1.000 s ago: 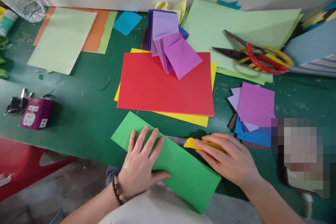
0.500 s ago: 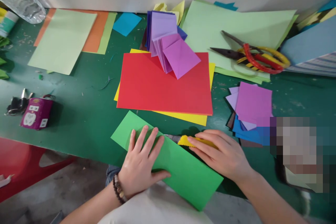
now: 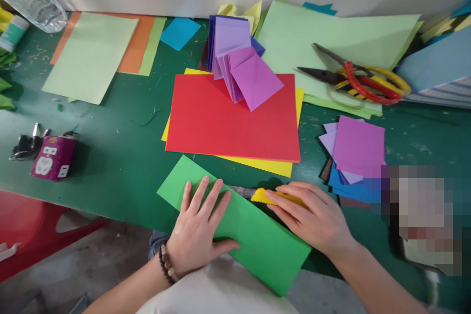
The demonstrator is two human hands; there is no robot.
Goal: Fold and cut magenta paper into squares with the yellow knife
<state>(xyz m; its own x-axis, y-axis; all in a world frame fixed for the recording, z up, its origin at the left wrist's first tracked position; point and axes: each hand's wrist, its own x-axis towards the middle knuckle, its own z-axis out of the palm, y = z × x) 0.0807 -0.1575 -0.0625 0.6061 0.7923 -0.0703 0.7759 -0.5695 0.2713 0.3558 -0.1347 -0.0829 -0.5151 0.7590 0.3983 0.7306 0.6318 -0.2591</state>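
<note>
A long strip of green paper (image 3: 257,240) lies slantwise at the table's near edge, its lower right end reaching past that edge. My left hand (image 3: 200,228) rests flat on it with the fingers spread. A yellow utility knife (image 3: 262,196) is in my right hand (image 3: 312,216), fingers wrapped round its handle. The blade points left and meets the far long edge of the green paper near my left fingertips; its very tip is hidden. Just beyond lies red paper (image 3: 231,122) over yellow paper (image 3: 253,167).
Purple folded papers (image 3: 255,78) overlap the red sheet. Scissors (image 3: 353,76) lie on pale green paper (image 3: 294,34) at the back right. Purple and blue squares (image 3: 360,147) are on the right. A purple box (image 3: 54,157) and keys (image 3: 27,144) sit left, above a red chair (image 3: 29,230).
The whole view has shifted slightly, so the things on the table appear a little further right. My hands keep nearly the same pose, and the blade remains at the green paper's edge.
</note>
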